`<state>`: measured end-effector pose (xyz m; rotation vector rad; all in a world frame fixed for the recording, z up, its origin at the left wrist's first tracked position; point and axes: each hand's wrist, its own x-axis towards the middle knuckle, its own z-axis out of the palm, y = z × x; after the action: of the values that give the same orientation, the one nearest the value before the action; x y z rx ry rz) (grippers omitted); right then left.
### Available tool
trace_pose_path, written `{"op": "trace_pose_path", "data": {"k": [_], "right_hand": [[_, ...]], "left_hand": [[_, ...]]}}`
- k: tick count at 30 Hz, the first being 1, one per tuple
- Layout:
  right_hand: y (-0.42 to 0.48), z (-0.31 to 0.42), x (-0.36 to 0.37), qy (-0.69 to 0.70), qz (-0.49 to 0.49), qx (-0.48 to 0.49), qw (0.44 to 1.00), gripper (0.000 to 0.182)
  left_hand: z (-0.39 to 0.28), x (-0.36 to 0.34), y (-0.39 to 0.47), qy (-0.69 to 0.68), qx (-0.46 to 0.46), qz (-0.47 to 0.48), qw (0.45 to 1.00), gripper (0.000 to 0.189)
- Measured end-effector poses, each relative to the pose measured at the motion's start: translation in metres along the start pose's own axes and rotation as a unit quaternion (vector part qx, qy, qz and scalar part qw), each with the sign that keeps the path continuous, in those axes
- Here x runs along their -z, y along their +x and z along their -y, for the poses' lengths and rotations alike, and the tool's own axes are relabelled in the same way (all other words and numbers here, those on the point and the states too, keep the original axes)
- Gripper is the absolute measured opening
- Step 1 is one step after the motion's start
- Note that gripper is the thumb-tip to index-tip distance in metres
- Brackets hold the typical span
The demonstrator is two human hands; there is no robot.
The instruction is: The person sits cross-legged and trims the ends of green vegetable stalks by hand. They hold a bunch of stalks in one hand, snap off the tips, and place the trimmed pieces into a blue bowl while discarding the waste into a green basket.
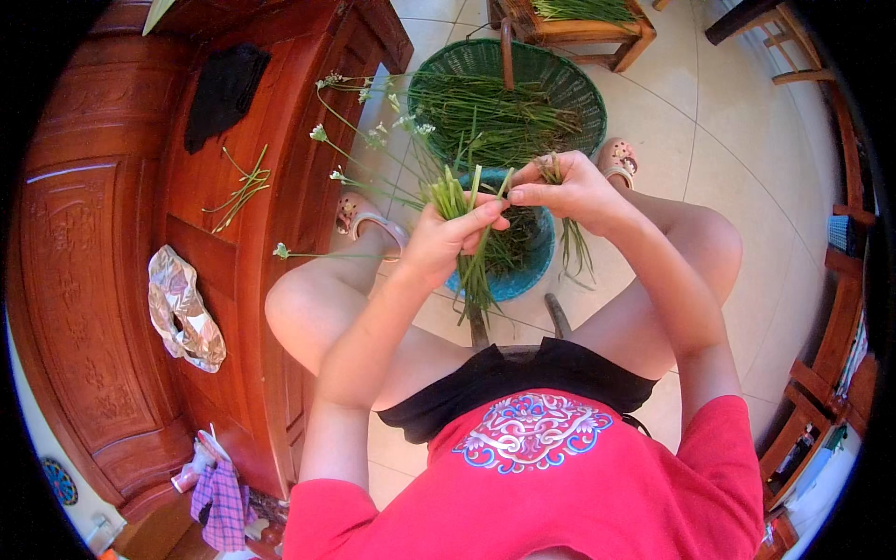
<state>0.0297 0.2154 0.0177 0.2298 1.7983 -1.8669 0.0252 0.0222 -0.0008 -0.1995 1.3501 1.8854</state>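
Observation:
My left hand [448, 234] grips a bunch of garlic chives [451, 192], its cut ends up and leaf tips hanging down. Long stems with white flower heads [378, 133] fan out to the left beside that hand. My right hand [570, 189] holds a smaller tuft of chives [575, 252] that dangles below its fingers. The fingertips of both hands meet near one upright chive stalk. Directly beneath sits a blue basket [542, 262] with loose trimmings inside, partly hidden by my hands. A green woven basket [595, 98] beyond it holds many more chives [504, 115].
A carved wooden bench [231, 280] stands at left, bearing a black cloth [227, 94], a few loose stems [241, 189] and a crumpled shiny bag [183, 308]. At the top, a wooden stool [633, 49] carries more chives [584, 10]. Wooden furniture [836, 301] lines the right side.

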Motion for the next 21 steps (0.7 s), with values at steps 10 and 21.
{"op": "trace_pose_path", "data": {"k": [10, 21], "right_hand": [[0.007, -0.012, 0.016, -0.092, 0.066, 0.063, 0.992, 0.022], [0.003, -0.005, -0.002, 0.072, -0.023, -0.004, 0.997, 0.015]], "left_hand": [[-0.004, 0.003, 0.0, -0.015, 0.012, 0.014, 1.0, 0.022], [-0.001, -0.001, 0.0, 0.035, 0.025, 0.01, 0.999, 0.02]]}}
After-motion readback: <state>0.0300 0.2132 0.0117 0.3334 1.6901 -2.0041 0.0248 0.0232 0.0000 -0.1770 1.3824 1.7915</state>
